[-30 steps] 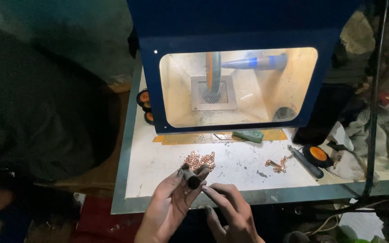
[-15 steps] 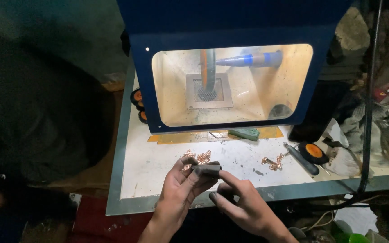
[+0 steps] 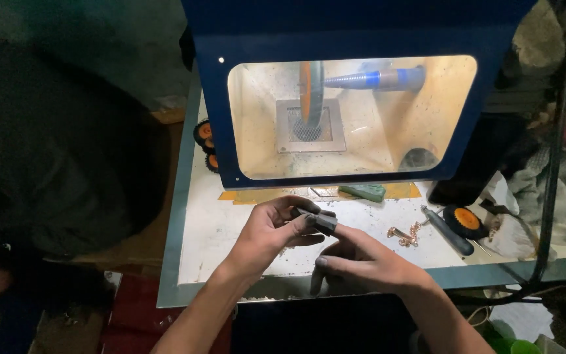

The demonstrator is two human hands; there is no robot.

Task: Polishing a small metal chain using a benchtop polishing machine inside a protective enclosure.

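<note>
**Both hands meet over the tabletop, left hand gripping a small dark piece**

Starting at your left, two black wheels with orange hubs (image 3: 203, 134) sit at the tabletop's (image 3: 211, 229) left edge, beside the blue cabinet (image 3: 348, 26). Your left forearm comes up from the lower edge and angles toward the centre, wrist bent slightly inward. Your left hand (image 3: 273, 226) is curled, fingers and thumb closed around a small dark grey piece (image 3: 322, 221), which sticks out to the right from between your fingertips, just above the tabletop.

Your right hand (image 3: 361, 262) lies just below and to the right of that piece, palm down, fingers stretched out loosely toward the left. It grasps nothing; its index finger reaches up under the piece, and I cannot tell whether it touches it.

Behind your hands, the lit window of the cabinet shows an orange disc (image 3: 310, 92) standing upright over a grate. A green block (image 3: 363, 191) lies at the cabinet's foot. Further right on the tabletop rest a copper-coloured curl of chain (image 3: 406, 234), a dark-handled tool (image 3: 447, 229), and another orange-hubbed wheel (image 3: 465, 219).
</note>
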